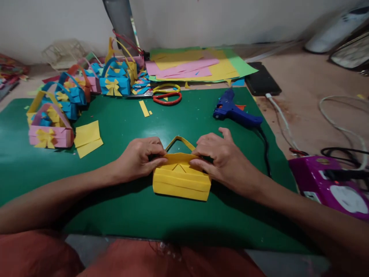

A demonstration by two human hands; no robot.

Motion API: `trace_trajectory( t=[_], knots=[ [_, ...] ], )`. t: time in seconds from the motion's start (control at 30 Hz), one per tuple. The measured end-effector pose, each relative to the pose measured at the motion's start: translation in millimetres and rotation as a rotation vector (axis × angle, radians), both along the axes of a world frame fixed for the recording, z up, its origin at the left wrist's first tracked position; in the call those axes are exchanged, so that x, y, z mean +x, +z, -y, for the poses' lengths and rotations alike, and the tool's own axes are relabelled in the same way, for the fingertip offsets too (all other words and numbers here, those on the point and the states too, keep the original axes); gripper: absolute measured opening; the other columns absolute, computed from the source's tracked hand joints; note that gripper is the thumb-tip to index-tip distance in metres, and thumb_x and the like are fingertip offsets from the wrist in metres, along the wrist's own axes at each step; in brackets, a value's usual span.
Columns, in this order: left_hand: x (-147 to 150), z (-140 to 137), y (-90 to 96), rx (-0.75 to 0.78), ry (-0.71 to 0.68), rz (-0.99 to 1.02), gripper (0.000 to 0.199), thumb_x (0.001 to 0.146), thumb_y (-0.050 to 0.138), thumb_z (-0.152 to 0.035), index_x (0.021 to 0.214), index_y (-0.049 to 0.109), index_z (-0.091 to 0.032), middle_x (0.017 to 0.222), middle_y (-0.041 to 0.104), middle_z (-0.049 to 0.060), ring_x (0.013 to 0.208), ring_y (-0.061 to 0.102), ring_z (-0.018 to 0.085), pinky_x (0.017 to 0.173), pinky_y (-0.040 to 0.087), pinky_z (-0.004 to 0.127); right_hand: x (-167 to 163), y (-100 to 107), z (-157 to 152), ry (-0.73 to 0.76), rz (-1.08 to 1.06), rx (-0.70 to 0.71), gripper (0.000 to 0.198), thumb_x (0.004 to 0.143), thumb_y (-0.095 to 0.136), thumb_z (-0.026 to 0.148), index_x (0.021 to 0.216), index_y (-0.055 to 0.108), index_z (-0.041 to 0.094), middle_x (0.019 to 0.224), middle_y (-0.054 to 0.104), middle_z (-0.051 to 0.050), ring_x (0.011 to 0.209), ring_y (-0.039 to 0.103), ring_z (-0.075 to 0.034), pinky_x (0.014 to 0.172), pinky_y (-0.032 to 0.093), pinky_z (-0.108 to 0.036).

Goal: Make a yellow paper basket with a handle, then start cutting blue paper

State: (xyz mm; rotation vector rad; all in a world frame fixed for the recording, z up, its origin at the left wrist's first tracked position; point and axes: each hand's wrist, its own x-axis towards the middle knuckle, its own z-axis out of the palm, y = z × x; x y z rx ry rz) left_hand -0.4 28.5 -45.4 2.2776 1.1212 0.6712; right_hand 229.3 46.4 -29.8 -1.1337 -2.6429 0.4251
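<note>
A small yellow paper basket (pixel 181 184) with a thin folded handle lies in front of me on the green mat (pixel 121 215). My left hand (pixel 145 156) pinches its upper left edge between thumb and curled fingers. On the other side, my right hand (pixel 216 156) grips the upper right edge the same way, its little finger raised. The handle rises behind the far edge, between both hands. Creases and a small V-shaped fold show on the basket's inner face. My fingertips behind the paper are hidden.
Finished paper baskets with bows (pixel 52 134) crowd the left and back. Beyond my hands lie scissors (pixel 167 98), a blue glue gun (pixel 238 111) with its cord, and yellow paper pieces (pixel 88 138). Coloured sheets (pixel 196 65), a black phone (pixel 262 79) and a purple power box (pixel 328 184) surround the mat.
</note>
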Motion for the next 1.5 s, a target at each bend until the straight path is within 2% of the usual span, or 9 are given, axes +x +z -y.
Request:
trace_trajectory(
  t=[0.2,0.33,0.4,0.77,1.0,1.2,1.27,1.4,1.5],
  knots=[
    [-1.5,-9.4,5.2,-0.095,-0.047,-0.075,0.015,0.081,0.057,-0.019,0.069,0.064,-0.012,0.068,0.056,0.001,0.061,0.052,0.009,0.055,0.038,0.020,4.6,0.6,-4.5,0.065,-0.012,-0.009,0.022,0.087,0.047,0.020,0.074,0.065,0.020,0.073,0.060,-0.003,0.085,0.052,-0.019,0.087,0.025,-0.044],
    [-1.1,-17.6,10.9,-0.091,-0.088,-0.088,0.012,0.080,0.061,-0.022,0.083,0.068,-0.013,0.074,0.059,0.003,0.066,0.055,0.010,0.058,0.040,0.021,6.3,-0.8,-6.0,0.132,0.019,0.029,0.029,0.089,0.042,0.019,0.071,0.065,0.019,0.071,0.056,-0.003,0.081,0.050,-0.017,0.085,0.026,-0.042],
    [-0.5,-21.7,12.3,-0.071,-0.129,-0.087,0.016,0.080,0.061,-0.023,0.090,0.068,-0.014,0.076,0.059,0.003,0.068,0.055,0.011,0.059,0.040,0.021,7.6,-2.7,-6.5,0.164,0.017,0.067,0.028,0.088,0.042,0.018,0.074,0.066,0.020,0.072,0.056,-0.003,0.080,0.050,-0.017,0.086,0.027,-0.043],
    [-3.7,-28.9,12.3,0.068,-0.240,-0.255,0.022,0.087,0.049,-0.025,0.084,0.069,-0.019,0.069,0.054,0.002,0.058,0.045,0.008,0.052,0.032,0.019,11.5,-4.3,-5.3,0.264,0.011,0.330,0.031,0.086,0.037,0.010,0.080,0.067,0.015,0.073,0.060,-0.008,0.087,0.053,-0.023,0.087,0.036,-0.048],
    [-5.2,-26.0,10.7,0.178,-0.252,-0.344,0.026,0.089,0.044,-0.025,0.087,0.070,-0.020,0.069,0.055,0.002,0.057,0.045,0.009,0.050,0.030,0.020,10.7,-7.0,-7.8,0.406,0.006,0.362,0.037,0.088,0.031,0.009,0.107,0.062,0.015,0.088,0.063,-0.013,0.092,0.054,-0.026,0.079,0.041,-0.048],
    [-9.6,-30.2,19.3,0.063,-0.323,-0.116,0.022,0.088,0.051,-0.030,0.101,0.066,-0.019,0.073,0.055,0.002,0.060,0.049,0.008,0.054,0.037,0.018,11.5,-6.7,-7.7,0.404,0.049,0.338,0.036,0.089,0.032,0.012,0.107,0.063,0.015,0.084,0.062,-0.013,0.090,0.053,-0.024,0.078,0.042,-0.047],
    [-9.9,-27.1,23.7,0.135,-0.347,-0.096,0.023,0.086,0.053,-0.035,0.095,0.066,-0.018,0.075,0.058,0.004,0.062,0.051,0.009,0.054,0.038,0.020,11.6,-6.0,-7.2,0.401,0.060,0.332,0.033,0.088,0.035,0.012,0.103,0.064,0.014,0.083,0.063,-0.013,0.089,0.054,-0.024,0.078,0.042,-0.047],
    [-4.6,-7.6,26.0,0.490,-0.323,-0.199,0.028,0.082,0.057,-0.041,0.088,0.062,-0.015,0.077,0.063,0.006,0.065,0.056,0.014,0.056,0.043,0.025,10.3,-7.6,-6.9,0.385,0.033,0.358,0.032,0.087,0.035,0.011,0.094,0.066,0.014,0.078,0.063,-0.012,0.085,0.055,-0.025,0.076,0.043,-0.047],
    [0.0,8.5,20.5,0.554,-0.254,-0.295,0.025,0.081,0.060,-0.035,0.090,0.059,-0.011,0.077,0.065,0.006,0.064,0.057,0.014,0.055,0.045,0.026,8.6,-10.5,-7.1,0.354,0.015,0.366,0.034,0.088,0.033,0.011,0.088,0.067,0.014,0.075,0.063,-0.011,0.084,0.055,-0.024,0.075,0.043,-0.045]
  ],
)
